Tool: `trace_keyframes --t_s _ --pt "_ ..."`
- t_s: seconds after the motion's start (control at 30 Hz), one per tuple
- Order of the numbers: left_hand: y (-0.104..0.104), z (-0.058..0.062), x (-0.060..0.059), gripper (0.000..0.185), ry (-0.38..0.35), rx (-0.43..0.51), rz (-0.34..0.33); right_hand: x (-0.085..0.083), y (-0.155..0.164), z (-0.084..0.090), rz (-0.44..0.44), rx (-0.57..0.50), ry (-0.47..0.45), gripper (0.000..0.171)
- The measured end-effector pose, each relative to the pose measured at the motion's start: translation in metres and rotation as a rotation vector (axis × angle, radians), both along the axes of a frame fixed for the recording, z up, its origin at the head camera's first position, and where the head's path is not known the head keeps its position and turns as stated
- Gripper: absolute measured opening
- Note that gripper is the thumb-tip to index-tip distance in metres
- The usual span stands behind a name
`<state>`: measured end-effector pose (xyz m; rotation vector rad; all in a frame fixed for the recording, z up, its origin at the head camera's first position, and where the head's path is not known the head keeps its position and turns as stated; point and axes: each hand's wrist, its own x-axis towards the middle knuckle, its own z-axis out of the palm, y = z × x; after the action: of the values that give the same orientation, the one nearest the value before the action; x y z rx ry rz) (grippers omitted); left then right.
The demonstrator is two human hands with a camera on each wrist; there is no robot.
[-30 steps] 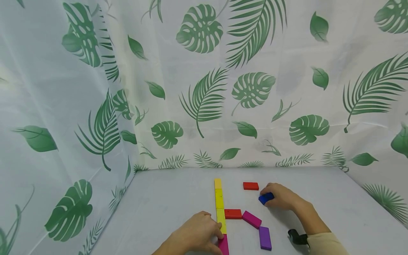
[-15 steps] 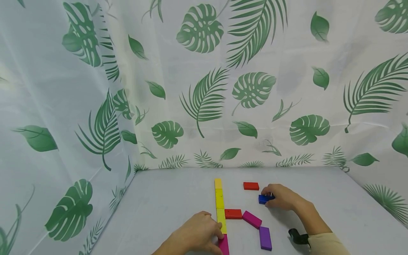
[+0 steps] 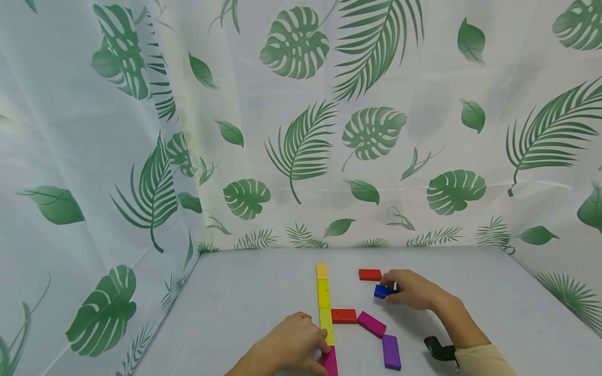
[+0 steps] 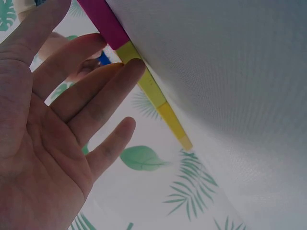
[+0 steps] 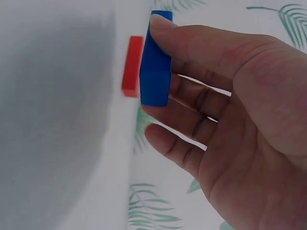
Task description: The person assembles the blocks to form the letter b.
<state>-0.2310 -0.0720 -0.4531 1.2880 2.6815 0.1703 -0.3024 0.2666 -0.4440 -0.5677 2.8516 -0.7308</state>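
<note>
My right hand (image 3: pixel 414 290) pinches a blue block (image 5: pixel 156 76) between thumb and fingers, a little to the right of and nearer than a red block (image 3: pixel 370 274). How far the blue block hangs above the table cannot be told. My left hand (image 3: pixel 291 342) lies along the left side of a straight row, its fingers loosely extended and touching it. In that row a magenta block (image 3: pixel 331 360) sits at the near end, followed by yellow blocks (image 3: pixel 323 292). The magenta block's near part is cut off in the head view.
A second red block (image 3: pixel 344 316) touches the row's right side. From it a magenta block (image 3: pixel 371 324) and a purple block (image 3: pixel 391 352) curve toward the near side. Leaf-print curtains (image 3: pixel 310 156) stand behind the white table (image 3: pixel 244 282). A black device (image 3: pixel 438 349) sits at the right wrist.
My right hand has shifted slightly left with the blue block, which has turned in the fingers and come closer to the far red block. The left hand stays where it was.
</note>
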Motion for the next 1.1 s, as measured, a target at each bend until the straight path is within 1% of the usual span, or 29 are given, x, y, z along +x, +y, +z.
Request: trace_keyframes --t_s 0.2,0.4,0.53,0.63,0.73,0.87,1.0,1.1 --pt "0.0 0.001 0.0 0.037 0.001 0.002 0.004 0.004 -0.007 0.009 0.03 -0.012 0.0 0.033" --pt "0.0 0.001 0.001 0.037 -0.001 0.001 0.004 0.007 -0.011 0.013 0.063 -0.008 0.001 0.037" --pt "0.0 0.001 0.001 0.037 0.012 -0.004 -0.009 0.011 -0.014 0.016 0.09 -0.02 -0.026 0.042" --pt "0.0 0.002 0.001 0.037 0.022 -0.007 -0.019 0.013 -0.017 0.018 0.109 -0.037 -0.05 0.042" --pt "0.0 0.002 0.001 0.037 0.021 -0.007 -0.016 0.014 -0.02 0.02 0.124 -0.045 -0.061 0.043" --pt "0.0 0.002 0.002 0.037 0.01 -0.007 -0.009 0.015 -0.022 0.019 0.123 -0.041 -0.065 0.045" --pt "0.001 0.002 0.002 0.036 0.006 -0.01 -0.007 0.016 -0.023 0.019 0.132 -0.037 -0.062 0.043" --pt "0.001 0.003 0.003 0.037 0.002 -0.012 -0.007 0.018 -0.024 0.021 0.168 -0.053 -0.058 0.04"
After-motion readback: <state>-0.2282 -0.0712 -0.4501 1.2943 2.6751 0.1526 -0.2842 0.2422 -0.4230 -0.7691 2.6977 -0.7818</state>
